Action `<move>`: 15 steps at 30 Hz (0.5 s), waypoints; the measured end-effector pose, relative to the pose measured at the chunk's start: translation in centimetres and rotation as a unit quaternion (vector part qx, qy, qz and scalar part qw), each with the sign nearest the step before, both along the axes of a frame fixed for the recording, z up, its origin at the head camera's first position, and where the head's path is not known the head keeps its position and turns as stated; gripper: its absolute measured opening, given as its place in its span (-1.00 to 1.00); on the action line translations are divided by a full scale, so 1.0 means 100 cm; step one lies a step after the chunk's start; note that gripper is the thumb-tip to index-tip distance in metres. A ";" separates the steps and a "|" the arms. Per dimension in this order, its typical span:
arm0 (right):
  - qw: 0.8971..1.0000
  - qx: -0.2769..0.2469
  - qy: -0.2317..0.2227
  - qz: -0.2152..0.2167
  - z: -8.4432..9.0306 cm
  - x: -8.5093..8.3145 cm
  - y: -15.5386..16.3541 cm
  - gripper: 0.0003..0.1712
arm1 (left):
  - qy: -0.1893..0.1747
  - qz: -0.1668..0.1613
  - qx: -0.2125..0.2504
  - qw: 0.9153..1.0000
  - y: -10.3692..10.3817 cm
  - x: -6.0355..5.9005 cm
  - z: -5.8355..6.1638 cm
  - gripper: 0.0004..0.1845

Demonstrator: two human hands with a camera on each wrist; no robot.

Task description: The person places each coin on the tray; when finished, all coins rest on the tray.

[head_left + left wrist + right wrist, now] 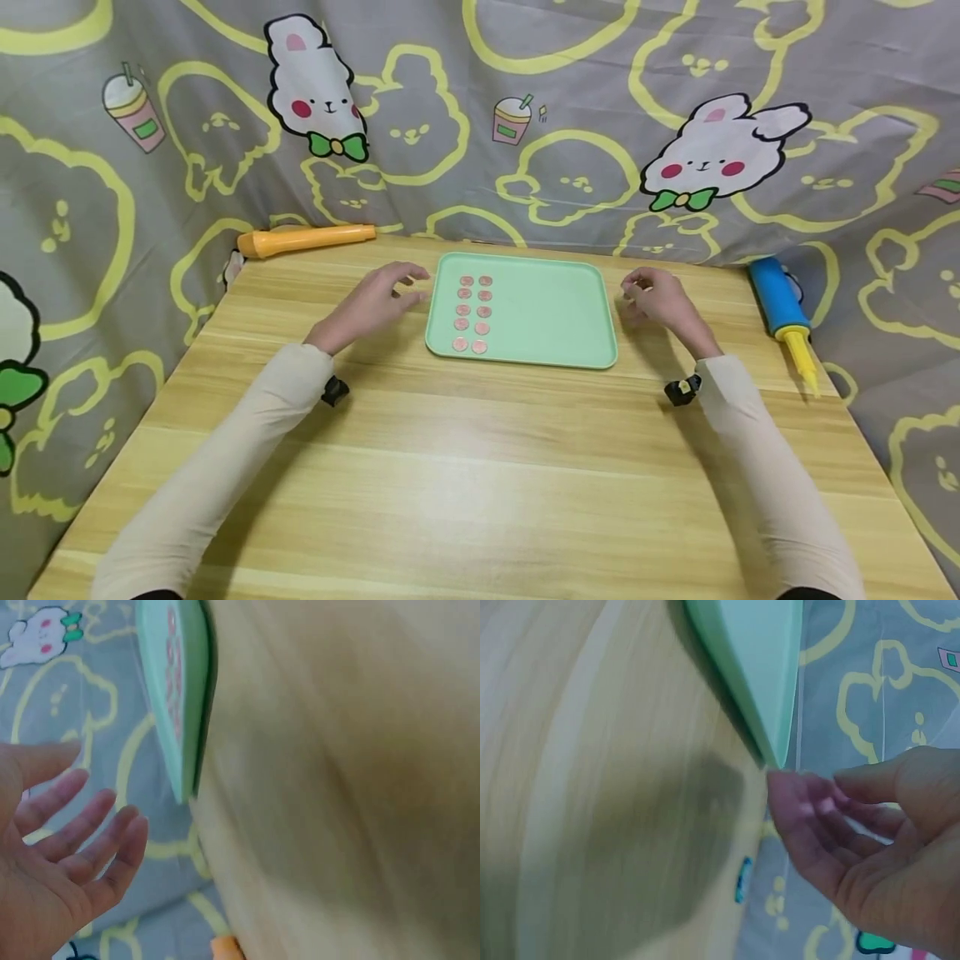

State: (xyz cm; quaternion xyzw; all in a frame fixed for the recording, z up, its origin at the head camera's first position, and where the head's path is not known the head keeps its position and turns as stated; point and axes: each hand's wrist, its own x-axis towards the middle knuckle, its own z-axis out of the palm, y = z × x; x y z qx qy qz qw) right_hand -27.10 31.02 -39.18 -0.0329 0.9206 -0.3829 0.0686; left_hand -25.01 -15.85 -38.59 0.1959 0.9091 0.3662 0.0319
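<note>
A pale green tray (551, 312) lies on the wooden table, with two columns of small round copper-coloured coins (484, 312) along its left part. Just off the tray's left edge hovers my left hand (375, 302), its fingers loosely spread. The left wrist view shows that hand (71, 862) with nothing in it. My right hand (654, 297) hangs beside the tray's right edge, fingers relaxed and bent. No held object shows in that hand (870, 847) in the right wrist view, where the fingertips lie near the tray's corner.
An orange club-shaped thing (306, 240) lies at the table's back left. At the right edge rests a blue and yellow hand pump (783, 312). Grey cartoon-print cloth (577, 50) hangs behind and beside the wooden table (480, 475).
</note>
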 end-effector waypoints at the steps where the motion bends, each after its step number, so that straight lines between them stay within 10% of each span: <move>1: 0.999 0.018 0.029 0.001 0.001 0.001 0.002 -0.59 | 0.017 0.003 -0.014 1.000 -0.002 -0.001 0.002 -0.57; 10: 0.958 0.129 0.256 -0.006 0.008 0.000 0.005 -0.64 | 0.214 0.045 -0.102 0.971 -0.019 -0.013 0.006 -0.41; 15: 0.936 0.137 0.323 -0.003 0.003 -0.003 0.011 -0.54 | 0.254 0.048 -0.136 0.956 -0.021 -0.019 0.003 -0.33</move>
